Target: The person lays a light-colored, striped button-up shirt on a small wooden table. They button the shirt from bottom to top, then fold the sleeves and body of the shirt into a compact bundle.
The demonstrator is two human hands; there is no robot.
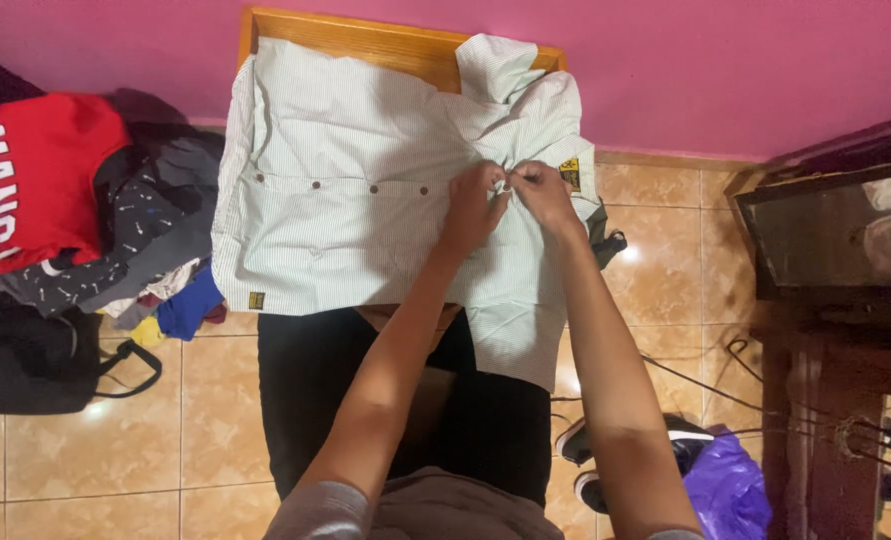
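A pale green striped shirt (346, 170) lies spread on a small wooden table (366, 38) against a pink wall. A row of dark buttons runs across its front. My left hand (474, 205) and my right hand (544, 195) meet near the collar end of the shirt. Both pinch the fabric of the button placket between fingertips, close together and almost touching. A sleeve hangs over the table's near edge at the right.
A pile of clothes (116, 230) with a red garment (36, 180) on top sits at the left, over a black bag (36, 360). A dark wooden cabinet (836, 260) stands at the right. Shoes (591, 450) and a purple plastic bag (731, 490) lie on the tiled floor.
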